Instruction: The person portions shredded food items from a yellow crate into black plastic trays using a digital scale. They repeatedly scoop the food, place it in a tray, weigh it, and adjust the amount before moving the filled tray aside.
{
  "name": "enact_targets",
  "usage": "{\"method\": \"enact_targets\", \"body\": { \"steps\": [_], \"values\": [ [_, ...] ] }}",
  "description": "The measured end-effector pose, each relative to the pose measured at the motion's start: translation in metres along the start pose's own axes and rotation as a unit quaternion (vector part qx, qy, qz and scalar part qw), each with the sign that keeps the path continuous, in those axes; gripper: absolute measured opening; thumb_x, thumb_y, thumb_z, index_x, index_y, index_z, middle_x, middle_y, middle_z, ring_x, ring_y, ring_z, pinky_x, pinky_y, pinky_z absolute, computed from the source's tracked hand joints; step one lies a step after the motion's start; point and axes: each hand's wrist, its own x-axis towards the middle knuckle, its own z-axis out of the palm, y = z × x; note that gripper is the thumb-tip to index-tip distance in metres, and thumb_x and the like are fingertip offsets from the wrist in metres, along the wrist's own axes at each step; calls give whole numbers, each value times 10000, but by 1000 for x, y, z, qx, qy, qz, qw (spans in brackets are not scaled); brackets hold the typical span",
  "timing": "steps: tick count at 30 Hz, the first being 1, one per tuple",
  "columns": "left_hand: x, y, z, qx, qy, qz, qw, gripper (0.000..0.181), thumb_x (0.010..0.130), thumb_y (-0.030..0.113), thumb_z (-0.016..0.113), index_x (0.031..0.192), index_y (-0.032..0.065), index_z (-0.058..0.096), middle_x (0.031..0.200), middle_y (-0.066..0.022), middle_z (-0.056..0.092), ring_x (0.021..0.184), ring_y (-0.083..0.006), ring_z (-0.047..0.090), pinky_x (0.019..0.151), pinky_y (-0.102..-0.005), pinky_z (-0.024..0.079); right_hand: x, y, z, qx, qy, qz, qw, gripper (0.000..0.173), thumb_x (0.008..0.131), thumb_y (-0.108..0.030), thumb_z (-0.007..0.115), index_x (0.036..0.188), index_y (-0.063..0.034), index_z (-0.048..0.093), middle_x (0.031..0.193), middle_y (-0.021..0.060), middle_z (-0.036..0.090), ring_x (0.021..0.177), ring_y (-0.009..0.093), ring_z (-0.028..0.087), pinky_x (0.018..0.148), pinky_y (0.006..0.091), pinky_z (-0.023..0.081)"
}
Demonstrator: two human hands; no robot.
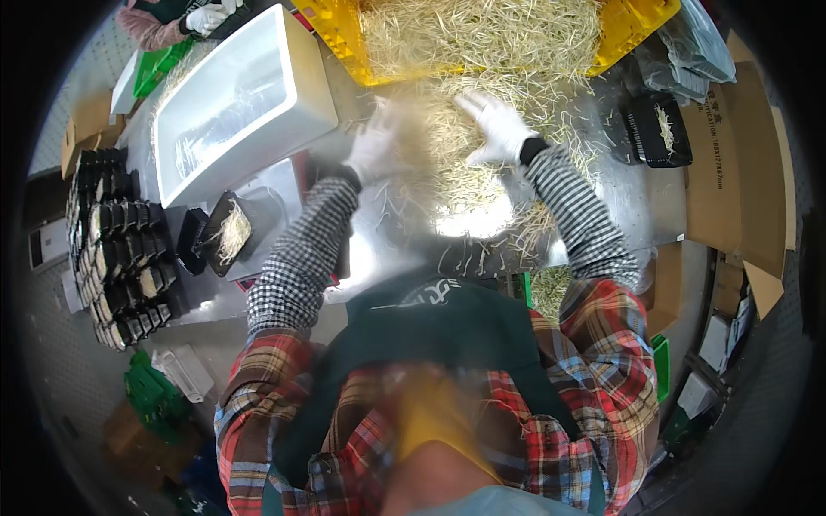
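Note:
Both my hands wear white gloves. My right hand (pixel 502 127) rests on the right side of a loose heap of bean sprouts (pixel 461 142), its thumb and fingers spread apart. Opposite it, at the heap's left side, my left hand (pixel 379 145) is blurred, with a blurred bunch of sprouts beside its fingers. Whether it grips any is unclear. The heap lies on a metal table (pixel 381 238), just below a yellow plastic crate (pixel 348 42) full of sprouts. Left of my left forearm, a black plastic tray (pixel 216 226) holds a small portion of sprouts.
A white foam box (pixel 316 97) stands at the left, near stacked black trays (pixel 122 245) of sprouts. At right lie another black tray (pixel 677 138), plastic-wrapped trays (pixel 697 51) and a cardboard box (pixel 716 174). A co-worker's gloved hand (pixel 206 18) shows upper left.

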Motion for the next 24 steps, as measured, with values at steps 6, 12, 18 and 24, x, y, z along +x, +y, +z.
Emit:
{"method": "enact_targets", "body": {
  "steps": [6,12,18,24],
  "values": [
    [-75,52,78,62,-56,13,996,1117,662,358,816,1532,159,146,1548,-189,230,1407,-381,269,1094,-603,273,-70,-60,127,-118,45,30,992,1015,689,-341,793,1512,-124,240,1543,176,271,1395,380,300,1143,521,234],
    [-115,59,81,-85,13,37,996,565,741,270,763,1261,189,557,1401,-160,444,1268,-354,435,1019,-522,364,-104,-72,116,41,111,-4,993,482,825,-282,688,1283,-195,566,1201,88,603,1132,290,543,1049,495,345],
    [-28,48,55,-79,116,-25,990,807,780,455,717,1427,124,367,1483,-227,323,1360,-442,307,1085,-570,284,-9,-40,80,-20,144,-7,989,800,832,-589,587,1456,-135,377,1499,171,360,1371,352,339,1135,501,238],
    [-95,68,58,-49,-85,1,995,1119,695,533,761,1541,146,139,1553,-219,213,1434,-426,194,1104,-627,219,-80,-61,91,-47,-85,-57,994,1020,714,-568,719,1506,-108,272,1551,210,247,1435,386,222,1175,539,115]
  ]
}}
